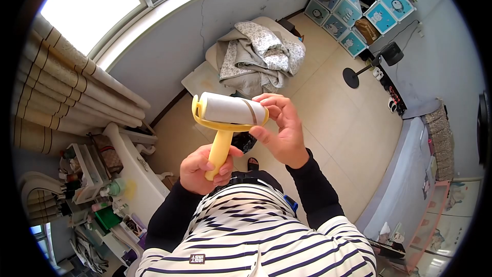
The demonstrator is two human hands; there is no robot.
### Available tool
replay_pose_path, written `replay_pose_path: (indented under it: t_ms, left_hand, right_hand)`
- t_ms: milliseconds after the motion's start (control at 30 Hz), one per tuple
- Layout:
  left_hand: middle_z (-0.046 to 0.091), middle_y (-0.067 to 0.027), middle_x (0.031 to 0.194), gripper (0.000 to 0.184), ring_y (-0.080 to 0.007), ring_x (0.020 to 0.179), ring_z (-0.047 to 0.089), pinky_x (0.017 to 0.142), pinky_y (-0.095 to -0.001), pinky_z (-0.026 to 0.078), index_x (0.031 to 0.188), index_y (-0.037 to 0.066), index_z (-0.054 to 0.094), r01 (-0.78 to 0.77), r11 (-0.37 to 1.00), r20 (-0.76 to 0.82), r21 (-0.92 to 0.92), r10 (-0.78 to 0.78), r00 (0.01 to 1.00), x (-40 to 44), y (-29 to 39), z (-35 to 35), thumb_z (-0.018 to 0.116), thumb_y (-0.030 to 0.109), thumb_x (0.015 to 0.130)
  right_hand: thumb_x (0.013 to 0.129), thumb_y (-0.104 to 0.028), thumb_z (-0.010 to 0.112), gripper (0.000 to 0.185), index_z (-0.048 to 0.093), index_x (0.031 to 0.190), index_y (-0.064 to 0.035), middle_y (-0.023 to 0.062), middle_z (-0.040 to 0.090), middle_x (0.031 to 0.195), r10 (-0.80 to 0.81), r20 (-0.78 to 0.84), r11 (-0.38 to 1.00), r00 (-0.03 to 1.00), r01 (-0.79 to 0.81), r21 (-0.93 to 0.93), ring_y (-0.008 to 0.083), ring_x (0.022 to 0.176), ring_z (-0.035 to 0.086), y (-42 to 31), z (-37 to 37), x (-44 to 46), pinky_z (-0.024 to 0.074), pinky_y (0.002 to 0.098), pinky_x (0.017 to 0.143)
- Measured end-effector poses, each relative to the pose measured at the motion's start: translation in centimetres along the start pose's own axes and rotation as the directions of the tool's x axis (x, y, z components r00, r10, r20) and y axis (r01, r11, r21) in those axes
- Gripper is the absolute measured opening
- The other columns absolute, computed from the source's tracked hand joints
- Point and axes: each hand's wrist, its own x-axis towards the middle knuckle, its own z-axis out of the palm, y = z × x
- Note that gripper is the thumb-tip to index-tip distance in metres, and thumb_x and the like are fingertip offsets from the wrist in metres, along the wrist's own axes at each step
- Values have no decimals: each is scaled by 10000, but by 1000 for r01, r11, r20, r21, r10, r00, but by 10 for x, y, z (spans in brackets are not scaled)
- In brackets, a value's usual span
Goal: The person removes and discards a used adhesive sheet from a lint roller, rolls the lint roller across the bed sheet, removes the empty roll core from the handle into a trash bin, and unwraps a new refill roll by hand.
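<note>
Left hand [197, 170]: fingers wrapped round handle [219, 151] of lint roller [225, 109]. Right hand [283, 136]: fingers curled at its 3 o'clock end, grip unclear to us. Bedding [261, 46], 12 o'clock.

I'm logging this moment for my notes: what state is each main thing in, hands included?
Lint roller: held up, roller fitted in its yellow frame.
Left hand: closed around the handle.
Right hand: curved about the roller's end; firmness of grip unclear.
Bedding: crumpled in a heap.
Curtain: gathered in folds, leaving window glass uncovered.
Black floor fan: upright; running or not, cannot tell.
</note>
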Motion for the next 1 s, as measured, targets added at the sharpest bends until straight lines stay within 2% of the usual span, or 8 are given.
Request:
replay_pose_path:
  t_ms: [133,233,333,433,633,833,933,1000]
  left_hand:
    - [552,-87,829,684,-148,630,496,582,-258,448,1350,-132,526,3,1000,7,18,-3,1000,2,0,6,610,190,752]
    - [550,-84,830,690,-144,635,494,580,-255,444,1355,-129,521,-8,999,3,33,7,1000,2,1,9,607,198,754]
    - [549,-82,831,699,-139,640,493,580,-254,444,1367,-126,510,-13,999,-18,35,14,1000,2,1,10,602,202,757]
    - [549,-80,832,703,-135,640,492,579,-253,443,1377,-122,502,-13,999,-23,33,14,1000,2,1,10,597,203,761]
    - [553,-83,817,669,-146,593,481,550,-264,442,1358,-125,532,-40,997,-50,61,43,998,3,-3,10,592,217,787]
    - [555,-75,826,675,-131,612,484,546,-261,436,1374,-110,525,-121,982,-120,145,139,983,3,0,15,603,217,789]
    - [559,-72,829,685,-126,613,485,544,-261,435,1382,-105,521,-160,966,-160,203,194,968,3,3,16,596,215,781]
    - [561,-70,832,687,-122,614,484,543,-256,420,1385,-99,524,-184,953,-181,239,230,956,3,3,18,578,198,768]
  right_hand:
    - [890,-198,839,536,541,1304,-34,162,634,1310,-12,-11,991,1000,10,-136,229,1128,686,7,-1,-2,544,361,993]
    - [893,-199,832,572,530,1346,-24,188,647,1327,-153,3,922,988,144,-358,259,1155,693,6,-2,-2,558,359,972]
    - [901,-198,819,597,510,1373,-2,209,633,1360,-179,3,899,984,165,-405,284,1158,697,7,-3,-5,565,363,963]
    - [905,-172,800,585,501,1371,19,224,631,1364,-177,-78,940,981,146,-307,295,1156,699,4,3,-7,562,371,974]
    - [893,-135,773,556,511,1359,16,249,633,1364,-246,-80,930,966,212,-300,323,1175,694,7,-2,-7,560,395,977]
    - [904,-200,743,587,522,1398,30,302,590,1409,-379,65,734,923,342,-587,397,1238,654,6,-6,-11,550,432,1004]
    - [864,-184,736,638,537,1426,42,316,579,1420,-337,114,659,935,321,-680,423,1240,650,4,-3,-15,550,427,1003]
    - [858,-249,724,667,547,1431,43,300,584,1425,-330,102,657,939,305,-690,442,1183,670,8,-1,-19,562,429,956]
